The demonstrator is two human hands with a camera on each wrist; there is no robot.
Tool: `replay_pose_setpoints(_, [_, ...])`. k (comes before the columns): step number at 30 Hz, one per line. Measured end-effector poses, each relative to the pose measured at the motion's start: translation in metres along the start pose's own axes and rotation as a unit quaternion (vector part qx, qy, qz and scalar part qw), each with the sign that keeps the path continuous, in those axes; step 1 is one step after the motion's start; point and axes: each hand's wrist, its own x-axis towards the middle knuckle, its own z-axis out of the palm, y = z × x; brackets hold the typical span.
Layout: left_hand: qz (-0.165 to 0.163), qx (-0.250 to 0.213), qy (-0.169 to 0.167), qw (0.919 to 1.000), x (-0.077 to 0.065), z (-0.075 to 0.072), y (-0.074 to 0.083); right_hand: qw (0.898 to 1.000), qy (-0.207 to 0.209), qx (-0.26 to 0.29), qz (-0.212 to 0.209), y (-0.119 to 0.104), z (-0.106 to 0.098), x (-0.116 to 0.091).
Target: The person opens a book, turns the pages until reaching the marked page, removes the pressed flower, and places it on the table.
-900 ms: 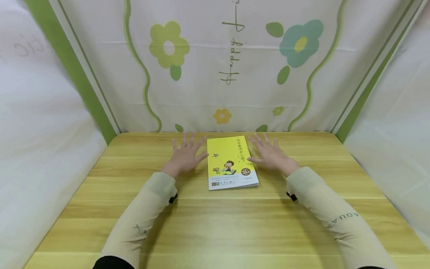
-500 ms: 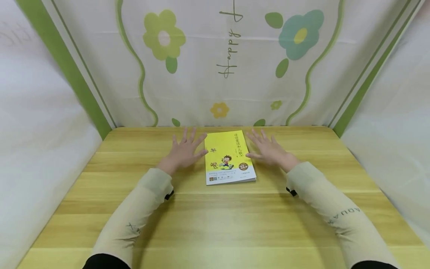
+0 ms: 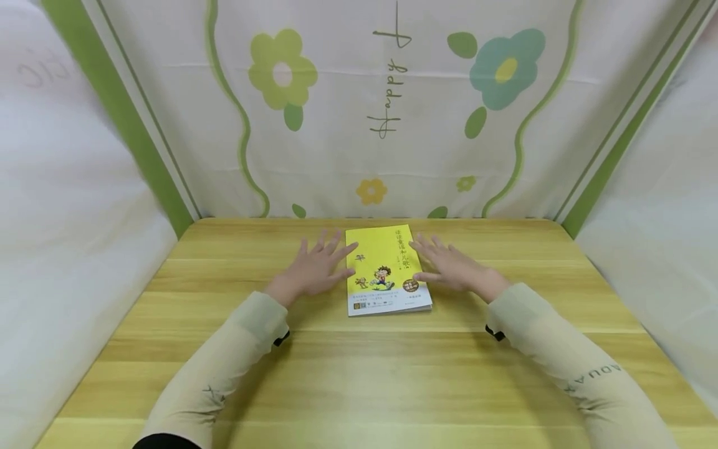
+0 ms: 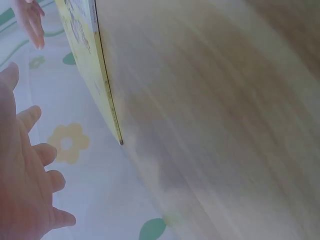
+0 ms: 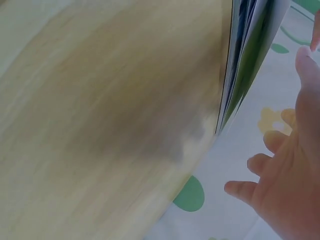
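A thin yellow book [image 3: 376, 255] with a cartoon child and a white lower band lies flat near the table's far edge. Its left edge is overlapped by the thumb and a fingertip of my left hand [image 3: 314, 268], whose fingers are spread. On the other side my right hand [image 3: 453, 267], fingers also spread, reaches its fingertips over the right edge of the cover. Both wrist views show the hands raised above the tabletop with palms down. In the right wrist view the pages of the book [image 5: 245, 60] fan slightly apart along its edge; the left wrist view shows its spine [image 4: 107, 85].
The wooden table [image 3: 370, 380] spreads out in front of the book. A white curtain [image 3: 336, 149] printed with flowers rises right behind the table's far edge, and white cloth panels [image 3: 73, 206] stand along both sides.
Both hands have drawn inward, so their fingertips now overlap the book's side edges instead of standing beside them. The book has stayed in place on the table; the head view shifted slightly.
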Motion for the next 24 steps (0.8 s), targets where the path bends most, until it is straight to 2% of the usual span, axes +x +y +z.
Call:
replay_pose_setpoints(9, [0.063, -0.022, -0.009, 0.9978, -0.007, 0.002, 0.015, 1.0, -0.028, 0.007, -0.004, -0.001, 0.003, -0.007])
replay_pose_setpoints(17, [0.07, -0.024, -0.047, 0.9961, -0.009, 0.007, 0.027, 0.998, -0.05, 0.034, -0.015, -0.003, 0.004, -0.016])
replay_pose_setpoints(24, [0.077, -0.043, -0.076, 0.9932, -0.009, 0.011, 0.036, 0.997, -0.066, 0.01, -0.04, -0.011, 0.004, -0.02])
